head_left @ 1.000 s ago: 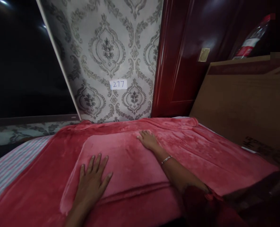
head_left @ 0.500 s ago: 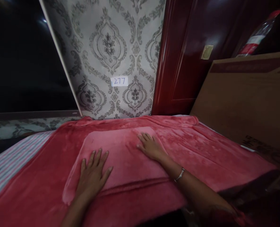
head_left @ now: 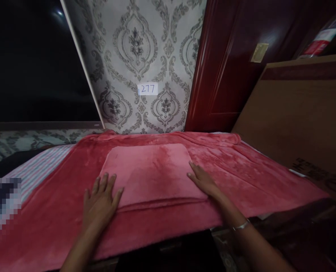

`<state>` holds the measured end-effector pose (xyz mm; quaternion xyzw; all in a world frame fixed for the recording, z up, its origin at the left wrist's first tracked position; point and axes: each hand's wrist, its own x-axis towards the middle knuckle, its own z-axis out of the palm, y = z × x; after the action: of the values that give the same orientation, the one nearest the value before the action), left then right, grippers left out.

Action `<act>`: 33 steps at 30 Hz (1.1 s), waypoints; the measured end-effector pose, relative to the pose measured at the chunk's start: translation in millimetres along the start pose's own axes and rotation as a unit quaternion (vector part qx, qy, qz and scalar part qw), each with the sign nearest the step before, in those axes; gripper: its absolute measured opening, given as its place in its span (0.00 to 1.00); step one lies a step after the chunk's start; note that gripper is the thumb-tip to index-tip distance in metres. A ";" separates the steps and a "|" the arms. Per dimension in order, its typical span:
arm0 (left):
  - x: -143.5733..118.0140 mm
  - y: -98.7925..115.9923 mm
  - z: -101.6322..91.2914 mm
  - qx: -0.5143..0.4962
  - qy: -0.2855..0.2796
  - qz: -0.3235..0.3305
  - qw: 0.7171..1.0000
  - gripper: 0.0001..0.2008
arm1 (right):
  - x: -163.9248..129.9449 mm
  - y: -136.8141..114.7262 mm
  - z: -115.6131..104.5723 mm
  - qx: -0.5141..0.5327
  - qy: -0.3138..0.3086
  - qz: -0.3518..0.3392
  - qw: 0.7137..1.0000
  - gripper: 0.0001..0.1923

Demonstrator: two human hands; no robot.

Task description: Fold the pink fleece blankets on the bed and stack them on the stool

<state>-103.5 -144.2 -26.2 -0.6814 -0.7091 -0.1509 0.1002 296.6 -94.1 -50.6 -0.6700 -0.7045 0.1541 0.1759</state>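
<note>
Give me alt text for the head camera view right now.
Two bare hands, left hand and right hand, lie flat at the side edges of a folded pink cloth on a red blanket, facing patterned wallpaper.

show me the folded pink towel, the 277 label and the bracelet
folded pink towel [head_left: 153,170]: head view, middle of its top face
277 label [head_left: 147,89]: head view, centre of the white slip on the wallpaper
bracelet [head_left: 240,226]: head view, silver band on the right wrist

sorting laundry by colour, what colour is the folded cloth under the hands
Pinkish red, a shade lighter than the red blanket beneath; the folded cloth shows in the head view.
</note>
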 end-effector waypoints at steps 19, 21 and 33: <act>-23.5 -42.1 -18.1 -0.457 0.025 -0.185 0.869 0.33 | -55.6 6.7 28.5 0.267 0.170 -0.013 0.948 0.46; -22.0 -45.3 -19.6 -0.487 0.002 -0.215 0.847 0.33 | -55.8 3.3 28.3 0.289 0.177 -0.001 0.941 0.46; -15.2 -41.5 -25.0 -0.624 -0.052 -0.184 0.758 0.40 | -72.9 -2.8 32.6 0.321 0.191 0.016 0.928 0.42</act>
<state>-145.6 -168.3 -11.3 -0.4561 -0.5739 -0.5399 -0.4137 282.2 -166.4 -81.3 -0.6058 -0.5597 0.2440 0.5101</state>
